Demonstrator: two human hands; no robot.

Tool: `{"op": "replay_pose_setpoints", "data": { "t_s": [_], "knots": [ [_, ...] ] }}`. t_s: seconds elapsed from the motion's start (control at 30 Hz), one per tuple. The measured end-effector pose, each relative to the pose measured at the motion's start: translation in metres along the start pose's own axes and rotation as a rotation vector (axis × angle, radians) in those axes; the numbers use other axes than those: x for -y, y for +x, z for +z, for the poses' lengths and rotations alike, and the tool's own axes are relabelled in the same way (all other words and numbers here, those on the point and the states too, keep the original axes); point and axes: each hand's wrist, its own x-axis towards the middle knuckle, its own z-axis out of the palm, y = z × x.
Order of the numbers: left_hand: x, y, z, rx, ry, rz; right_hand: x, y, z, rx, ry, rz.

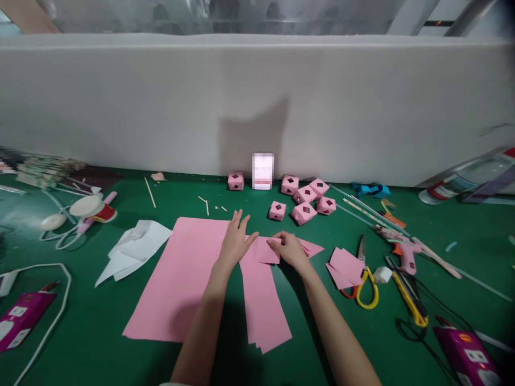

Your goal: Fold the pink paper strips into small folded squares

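Observation:
My left hand (pixel 234 240) lies open, fingers spread, over the right edge of a large pink paper sheet (pixel 173 279). Its thumb reaches towards a small pink paper piece (pixel 267 251). The right edge of that piece is pinched between the thumb and fingers of my right hand (pixel 292 251). Beneath it, long pink paper strips (pixel 263 305) overlap and fan out towards me. A folded pink paper (pixel 313 247) pokes out beyond my right hand. Farther back sit several pink paper cubes (pixel 304 213) with diamond-shaped holes, near a lit phone (pixel 263 171) leaning on the wall.
Small pink squares (pixel 346 267) partly cover yellow-handled scissors (pixel 368 289) on the right. Beyond lie a utility knife (pixel 410 297), a pink glue gun (pixel 408 256) and a bottle (pixel 454 182). White paper (pixel 137 246), a paper cup (pixel 92 208) and a purple power box (pixel 26 319) occupy the left.

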Motion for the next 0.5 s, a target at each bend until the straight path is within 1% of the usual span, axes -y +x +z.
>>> {"op": "replay_pose_setpoints", "data": {
  "t_s": [0.07, 0.17, 0.23, 0.4, 0.5],
  "knots": [
    [0.003, -0.002, 0.011, 0.012, 0.068, -0.008, -0.001, 0.001, -0.001, -0.027, -0.029, -0.007],
    [0.001, -0.005, 0.019, -0.023, 0.161, -0.018, 0.001, 0.001, -0.003, -0.097, -0.116, -0.004],
    [-0.001, -0.005, 0.021, -0.043, 0.209, -0.034, 0.002, 0.001, -0.005, -0.121, -0.171, -0.027],
    [-0.009, -0.005, 0.02, -0.059, 0.282, -0.061, 0.002, -0.004, -0.003, -0.113, -0.276, -0.139],
    [-0.011, -0.006, 0.019, -0.059, 0.296, -0.071, -0.001, -0.009, 0.0, -0.128, -0.304, -0.144]
  ]
}}
